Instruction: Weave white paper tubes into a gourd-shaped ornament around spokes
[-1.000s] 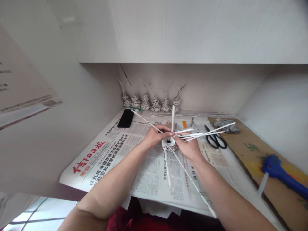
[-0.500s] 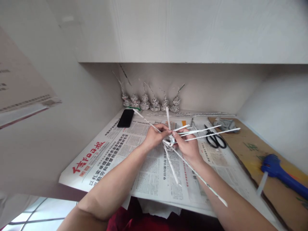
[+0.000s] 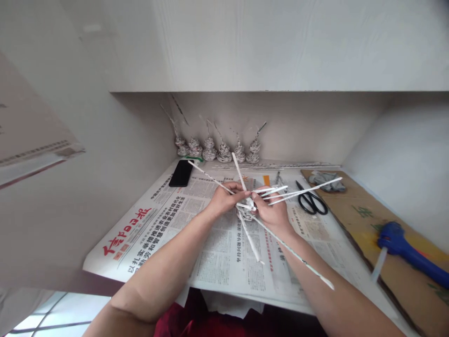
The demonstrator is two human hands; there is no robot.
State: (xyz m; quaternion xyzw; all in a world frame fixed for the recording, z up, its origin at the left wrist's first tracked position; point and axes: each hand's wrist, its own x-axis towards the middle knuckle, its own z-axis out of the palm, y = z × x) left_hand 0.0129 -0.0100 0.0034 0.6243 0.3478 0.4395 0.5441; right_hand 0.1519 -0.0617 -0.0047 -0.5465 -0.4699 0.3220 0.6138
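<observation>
Between my two hands is a small weaving of rolled newspaper, its coiled body (image 3: pixel 245 215) showing just below my fingers. Several white paper sticks (image 3: pixel 250 238) fan out from it in all directions. My left hand (image 3: pixel 226 196) is closed, thumb and fingers pinching the weaving and its sticks from the left. From the right, my right hand (image 3: pixel 271 208) grips it too, with thumb and fingertips at the centre where the sticks cross. A long greenish-white stick (image 3: pixel 298 256) runs over my right forearm. My fingers hide part of the woven centre.
Newspaper (image 3: pixel 210 243) covers the table. Several gourd-shaped paper weavings (image 3: pixel 224 152) stand along the back wall, near a black phone (image 3: pixel 181 173) and loose paper sticks (image 3: pixel 280 166). On the right lie black scissors (image 3: pixel 312 202), cardboard (image 3: pixel 354 220), a crumpled grey bag (image 3: pixel 326 181) and a blue glue gun (image 3: pixel 400 245).
The sticks around the weaving have shifted: the upright one leans further left, and those on the right lie closer together. Both hands keep their hold, and the view has moved slightly.
</observation>
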